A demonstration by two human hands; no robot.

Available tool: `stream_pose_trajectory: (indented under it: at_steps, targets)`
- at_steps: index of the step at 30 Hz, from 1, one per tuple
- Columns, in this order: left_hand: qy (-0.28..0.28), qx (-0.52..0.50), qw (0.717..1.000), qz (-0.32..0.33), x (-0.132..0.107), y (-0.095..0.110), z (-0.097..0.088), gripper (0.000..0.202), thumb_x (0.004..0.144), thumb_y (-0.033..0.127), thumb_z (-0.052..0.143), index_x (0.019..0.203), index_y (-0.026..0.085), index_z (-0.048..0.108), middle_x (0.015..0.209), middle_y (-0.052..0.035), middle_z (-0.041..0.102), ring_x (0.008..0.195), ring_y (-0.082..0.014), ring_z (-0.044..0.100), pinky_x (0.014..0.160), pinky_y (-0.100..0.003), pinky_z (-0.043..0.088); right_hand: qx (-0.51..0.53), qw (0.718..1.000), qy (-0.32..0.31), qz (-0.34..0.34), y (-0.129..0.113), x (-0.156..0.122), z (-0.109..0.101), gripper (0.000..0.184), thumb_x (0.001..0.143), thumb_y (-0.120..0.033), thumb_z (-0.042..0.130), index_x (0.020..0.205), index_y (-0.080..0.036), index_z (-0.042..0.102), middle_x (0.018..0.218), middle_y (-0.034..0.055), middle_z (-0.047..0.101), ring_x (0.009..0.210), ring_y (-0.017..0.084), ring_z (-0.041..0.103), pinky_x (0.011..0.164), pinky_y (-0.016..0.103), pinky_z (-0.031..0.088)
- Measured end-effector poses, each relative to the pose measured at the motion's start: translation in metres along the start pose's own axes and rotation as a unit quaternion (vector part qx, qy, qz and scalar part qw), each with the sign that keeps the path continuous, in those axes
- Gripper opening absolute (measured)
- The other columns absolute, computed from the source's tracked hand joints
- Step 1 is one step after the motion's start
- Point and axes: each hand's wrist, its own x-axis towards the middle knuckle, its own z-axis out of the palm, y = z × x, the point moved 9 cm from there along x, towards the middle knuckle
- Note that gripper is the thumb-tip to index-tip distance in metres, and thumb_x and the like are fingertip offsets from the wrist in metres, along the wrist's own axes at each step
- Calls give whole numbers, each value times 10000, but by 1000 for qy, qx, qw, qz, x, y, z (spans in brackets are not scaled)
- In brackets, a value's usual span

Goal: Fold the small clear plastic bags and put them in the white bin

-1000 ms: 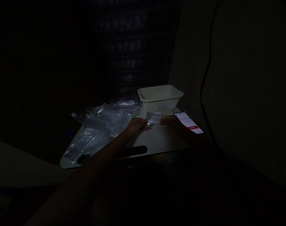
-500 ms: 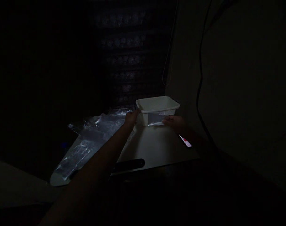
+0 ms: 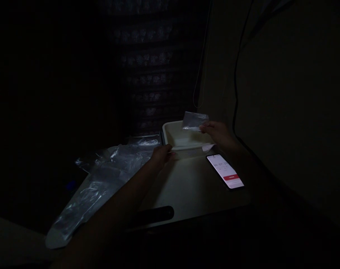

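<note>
In the dim light my right hand (image 3: pixel 217 133) pinches a small folded clear plastic bag (image 3: pixel 193 120) by its right end, above the opening of a white plastic tub (image 3: pixel 174 130). The tub's mouth appears tipped toward me. At its near left corner, my left hand (image 3: pixel 160 156) closes its fingers on the rim; its fingertips are hard to make out. A small pale piece (image 3: pixel 208 147) shows at the near right rim, too dark to name. Loose clear plastic bags (image 3: pixel 114 164) lie spread to the left of my left forearm.
A lit phone (image 3: pixel 225 172) with a running timer lies on the white table (image 3: pixel 183 186), right of centre. The table has a dark slot (image 3: pixel 158 213) near its front edge. A black cable (image 3: pixel 235 86) hangs along the right wall; a slatted blind (image 3: pixel 147 80) is behind.
My right hand has lifted the folded plastic bag from the tub's front to above its opening. More of the tub's inside shows, and the phone has come into fuller view.
</note>
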Motion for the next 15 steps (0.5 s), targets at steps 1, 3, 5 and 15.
stream_pose_trajectory:
  at_steps: [1,3,5,15]
  targets:
    - [-3,-17,1000,12,-5,-3,-2,110,617,79,495,529,134,459,464,24,495,420,-71,497,461,-191,404,-13,1000,-6,-2,-1,0,0,135,591,-278,549,546,-150,550,565,-15,545,584,104,496,596,248,370]
    - [-14,-32,999,42,-15,-8,-5,166,591,54,503,468,134,425,400,45,445,377,-44,455,464,-171,407,-29,999,-20,-4,-2,-1,4,140,593,-277,544,537,-149,552,561,-15,547,577,102,494,590,241,367]
    - [-2,-53,998,36,-24,-20,-13,162,565,48,512,467,137,418,417,38,472,402,-49,479,471,-167,415,-30,999,-31,2,0,-2,10,133,589,-261,544,517,-149,541,531,-22,535,554,95,486,576,231,365]
    - [-50,-103,993,38,-37,-37,-11,138,489,97,587,515,139,458,489,13,538,497,-85,540,536,-203,453,-177,958,-195,111,65,-20,71,202,584,-126,523,393,-152,464,362,-41,463,420,84,485,456,186,367]
